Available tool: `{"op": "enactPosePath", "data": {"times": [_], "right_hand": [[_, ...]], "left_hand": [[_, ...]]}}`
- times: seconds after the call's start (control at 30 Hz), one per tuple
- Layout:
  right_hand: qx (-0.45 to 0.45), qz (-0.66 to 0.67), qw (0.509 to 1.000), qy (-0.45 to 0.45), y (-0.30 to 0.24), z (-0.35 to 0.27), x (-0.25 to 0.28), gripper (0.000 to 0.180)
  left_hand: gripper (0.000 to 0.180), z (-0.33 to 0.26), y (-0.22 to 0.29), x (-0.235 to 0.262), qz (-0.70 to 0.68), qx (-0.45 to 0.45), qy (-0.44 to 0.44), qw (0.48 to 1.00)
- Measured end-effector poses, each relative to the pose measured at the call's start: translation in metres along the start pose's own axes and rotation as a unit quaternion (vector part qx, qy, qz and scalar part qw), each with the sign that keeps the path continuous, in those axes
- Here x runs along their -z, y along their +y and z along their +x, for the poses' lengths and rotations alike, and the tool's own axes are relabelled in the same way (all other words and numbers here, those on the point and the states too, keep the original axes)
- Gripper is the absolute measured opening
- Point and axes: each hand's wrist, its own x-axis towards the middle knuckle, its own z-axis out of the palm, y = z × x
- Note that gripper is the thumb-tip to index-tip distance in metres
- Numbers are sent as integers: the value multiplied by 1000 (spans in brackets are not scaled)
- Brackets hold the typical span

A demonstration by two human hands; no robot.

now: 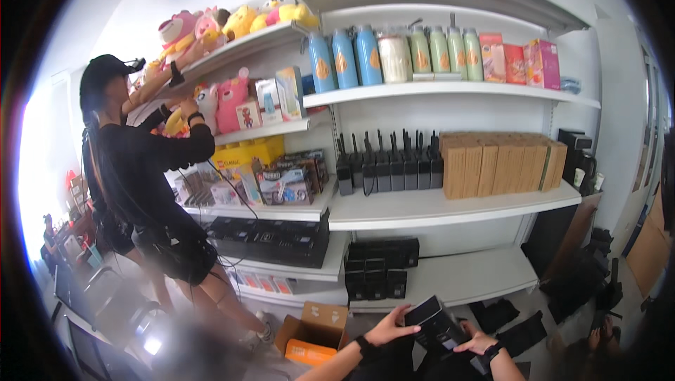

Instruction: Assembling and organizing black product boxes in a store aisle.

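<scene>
Between my two hands is a small black box [434,323], tilted over my lap. My left hand [392,326] grips its left side, fingers at the upper corner and edge. My right hand [478,339] is closed on the lower right side. Both wrists wear dark bands. Beyond the box, several similar black boxes [377,281] are stacked on the low shelf [467,277]. To the left of my left forearm stands an open cardboard box [325,316] with an orange package [309,354] inside.
Above are shelves with black handheld devices [394,170], brown cartons [492,166], blue bottles [343,61] and green bottles [437,52]. At left, another person [151,149] reaches toward plush toys [228,103]. Black cloth-like items [520,332] lie on the floor at right.
</scene>
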Motion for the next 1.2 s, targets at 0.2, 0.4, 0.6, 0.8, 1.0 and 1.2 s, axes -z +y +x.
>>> {"op": "enactPosePath", "data": {"times": [0.2,0.4,0.6,0.8,1.0,1.2], "right_hand": [[100,-216,970,50,-39,19,25,104],[107,-272,937,190,-35,8,74,68],[64,-419,887,184,14,-26,124,34],[-75,-361,925,95,90,-25,138,30],[-195,-322,926,0,206,-37,127,34],[-230,-203,949,74,260,-45,113,22]], "left_hand": [[95,47,38,-6,319,-42,-36,946],[82,96,34,-12,407,-70,25,911],[87,174,-17,15,476,-10,57,877],[92,262,-105,34,555,16,32,831],[94,368,-180,46,589,83,9,804],[96,486,-249,122,625,139,49,767]]}}
